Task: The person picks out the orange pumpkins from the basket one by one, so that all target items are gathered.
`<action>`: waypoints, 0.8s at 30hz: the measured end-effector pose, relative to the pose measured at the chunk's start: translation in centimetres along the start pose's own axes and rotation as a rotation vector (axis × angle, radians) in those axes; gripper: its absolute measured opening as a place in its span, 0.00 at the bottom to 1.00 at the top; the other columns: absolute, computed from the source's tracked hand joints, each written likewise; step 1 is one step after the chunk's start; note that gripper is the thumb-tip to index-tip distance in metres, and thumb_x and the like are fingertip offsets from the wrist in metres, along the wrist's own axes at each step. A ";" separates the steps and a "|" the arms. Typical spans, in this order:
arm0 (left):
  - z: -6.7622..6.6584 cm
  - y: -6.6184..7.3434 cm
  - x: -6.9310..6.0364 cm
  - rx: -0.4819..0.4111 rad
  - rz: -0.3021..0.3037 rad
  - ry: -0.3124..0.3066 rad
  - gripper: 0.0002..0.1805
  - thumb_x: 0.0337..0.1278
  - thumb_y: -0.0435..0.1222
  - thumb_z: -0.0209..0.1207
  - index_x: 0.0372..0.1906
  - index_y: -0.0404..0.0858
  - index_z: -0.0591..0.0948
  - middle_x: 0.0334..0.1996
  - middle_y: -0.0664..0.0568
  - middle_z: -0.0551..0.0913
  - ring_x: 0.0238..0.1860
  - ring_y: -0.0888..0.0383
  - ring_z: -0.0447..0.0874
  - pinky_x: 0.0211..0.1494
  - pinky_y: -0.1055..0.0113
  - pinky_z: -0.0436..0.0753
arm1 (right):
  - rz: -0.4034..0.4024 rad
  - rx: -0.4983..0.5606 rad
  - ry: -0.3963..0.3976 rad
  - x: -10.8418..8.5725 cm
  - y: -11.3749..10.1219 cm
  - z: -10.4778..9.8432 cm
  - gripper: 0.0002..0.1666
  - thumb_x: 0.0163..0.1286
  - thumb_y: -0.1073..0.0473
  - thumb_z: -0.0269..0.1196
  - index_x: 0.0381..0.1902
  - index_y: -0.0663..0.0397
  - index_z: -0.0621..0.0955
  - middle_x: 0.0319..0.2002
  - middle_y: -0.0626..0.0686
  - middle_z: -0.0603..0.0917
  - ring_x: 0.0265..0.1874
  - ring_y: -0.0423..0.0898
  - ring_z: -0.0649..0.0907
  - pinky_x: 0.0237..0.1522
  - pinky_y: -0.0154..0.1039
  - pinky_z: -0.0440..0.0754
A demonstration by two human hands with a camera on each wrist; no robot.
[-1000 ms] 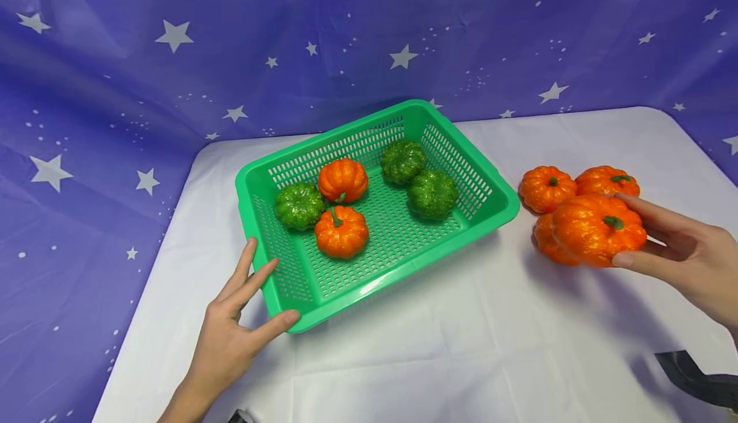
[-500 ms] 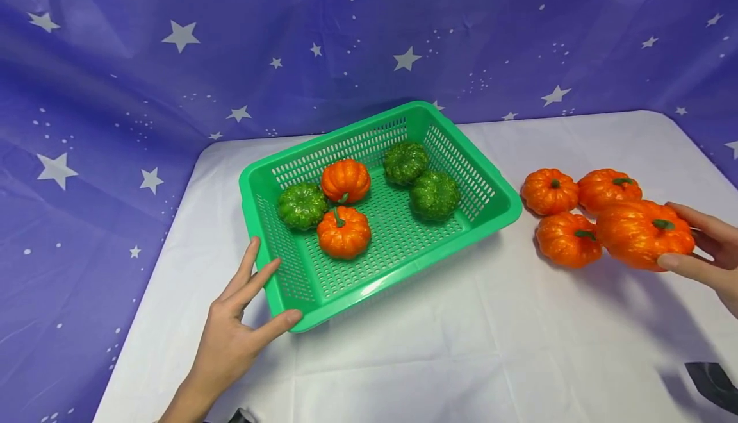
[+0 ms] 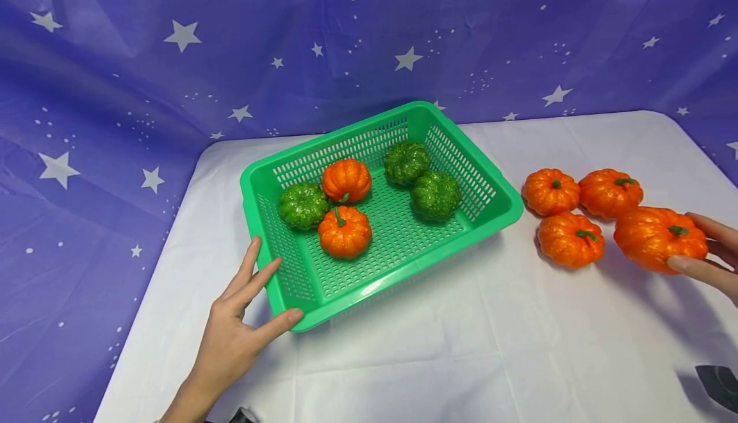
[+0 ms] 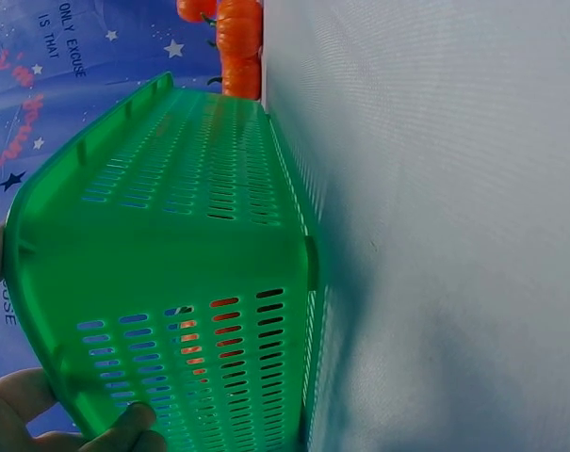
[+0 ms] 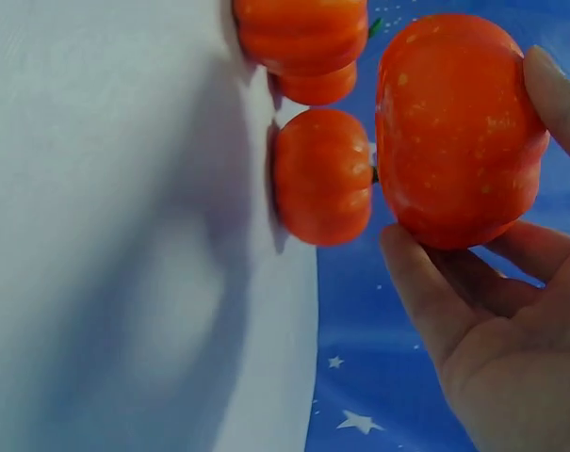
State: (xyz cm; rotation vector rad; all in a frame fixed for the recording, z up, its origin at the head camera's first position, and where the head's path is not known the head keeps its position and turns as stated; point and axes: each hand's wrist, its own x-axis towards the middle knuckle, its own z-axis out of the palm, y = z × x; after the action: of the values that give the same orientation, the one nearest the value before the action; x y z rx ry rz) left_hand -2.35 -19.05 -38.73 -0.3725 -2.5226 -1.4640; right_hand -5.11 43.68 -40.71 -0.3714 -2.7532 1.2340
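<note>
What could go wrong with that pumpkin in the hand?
The held pumpkin might slip and drop, since it is off the table and only gripped at one end by the right hand. It could also bump the three loose pumpkins close beside it. And the basket might slide if the left hand pushes its rim.

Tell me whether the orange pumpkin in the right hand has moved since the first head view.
Yes, rightward in the head view: the held orange pumpkin overlapped the front resting pumpkin a second ago and now shows clear of it.
</note>
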 end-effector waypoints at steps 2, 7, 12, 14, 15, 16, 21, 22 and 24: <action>0.0 0.0 0.0 -0.004 0.005 0.000 0.41 0.41 0.26 0.75 0.66 0.36 0.75 0.77 0.49 0.53 0.72 0.36 0.55 0.67 0.79 0.60 | 0.007 0.008 -0.001 0.1 0.1 0.0 0.47 0.71 0.60 0.64 0.79 0.46 0.52 0.68 0.28 0.61 0.49 0.18 0.63 0.47 0.10 0.64; 0.1 0.0 0.0 -0.012 0.007 -0.004 0.41 0.41 0.26 0.75 0.66 0.35 0.75 0.77 0.49 0.53 0.72 0.37 0.54 0.67 0.79 0.60 | 0.025 0.028 -0.010 0.4 0.6 0.1 0.46 0.71 0.60 0.64 0.79 0.49 0.52 0.70 0.28 0.60 0.46 0.18 0.62 0.38 0.10 0.66; 0.1 -0.1 0.0 -0.005 0.006 -0.005 0.40 0.41 0.27 0.75 0.66 0.36 0.75 0.77 0.49 0.53 0.72 0.37 0.55 0.67 0.79 0.60 | 0.028 0.082 -0.010 0.5 1.3 0.6 0.47 0.69 0.62 0.66 0.78 0.54 0.54 0.62 0.24 0.65 0.45 0.19 0.64 0.37 0.10 0.67; 0.1 -0.1 0.1 -0.003 0.010 -0.005 0.40 0.41 0.27 0.75 0.67 0.36 0.75 0.77 0.49 0.53 0.72 0.36 0.55 0.67 0.79 0.60 | 0.034 0.059 -0.020 0.5 1.6 0.7 0.47 0.69 0.61 0.66 0.78 0.52 0.54 0.62 0.24 0.64 0.45 0.19 0.63 0.42 0.11 0.65; 0.1 -0.1 0.1 -0.001 0.013 -0.005 0.40 0.42 0.27 0.75 0.67 0.36 0.75 0.77 0.49 0.53 0.72 0.36 0.55 0.67 0.79 0.60 | 0.038 0.043 -0.032 0.5 1.7 0.8 0.47 0.69 0.60 0.65 0.79 0.51 0.53 0.64 0.23 0.63 0.46 0.19 0.63 0.45 0.11 0.63; 0.1 -0.1 0.1 -0.001 0.014 -0.005 0.40 0.42 0.27 0.75 0.67 0.35 0.75 0.77 0.49 0.53 0.71 0.36 0.55 0.67 0.79 0.60 | 0.030 0.035 -0.039 0.5 1.9 0.9 0.47 0.70 0.59 0.65 0.78 0.52 0.53 0.64 0.23 0.63 0.46 0.19 0.63 0.46 0.10 0.61; 0.0 0.0 0.0 0.006 0.007 -0.004 0.40 0.42 0.27 0.75 0.67 0.36 0.75 0.77 0.50 0.53 0.72 0.36 0.55 0.67 0.79 0.60 | 0.003 0.071 -0.083 0.7 2.2 1.2 0.47 0.70 0.61 0.64 0.79 0.50 0.53 0.58 0.21 0.64 0.47 0.18 0.64 0.50 0.10 0.56; 0.0 0.0 0.0 0.007 0.006 -0.003 0.40 0.42 0.27 0.75 0.67 0.36 0.75 0.77 0.50 0.53 0.72 0.36 0.55 0.67 0.79 0.60 | -0.004 0.075 -0.085 0.7 2.2 1.3 0.47 0.70 0.62 0.64 0.79 0.50 0.53 0.58 0.21 0.64 0.47 0.18 0.64 0.50 0.10 0.56; 0.0 0.0 0.0 0.006 0.005 -0.002 0.40 0.42 0.27 0.75 0.67 0.36 0.75 0.77 0.49 0.53 0.72 0.36 0.55 0.67 0.79 0.60 | 0.002 0.070 -0.095 0.7 2.1 1.4 0.47 0.70 0.61 0.64 0.79 0.48 0.53 0.63 0.23 0.63 0.48 0.18 0.64 0.51 0.10 0.55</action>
State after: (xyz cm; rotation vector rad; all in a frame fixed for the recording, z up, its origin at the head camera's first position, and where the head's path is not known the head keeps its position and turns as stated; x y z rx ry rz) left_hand -2.35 -19.01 -38.70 -0.3796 -2.5248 -1.4550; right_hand -5.66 44.22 -43.18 -0.3169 -2.7785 1.3783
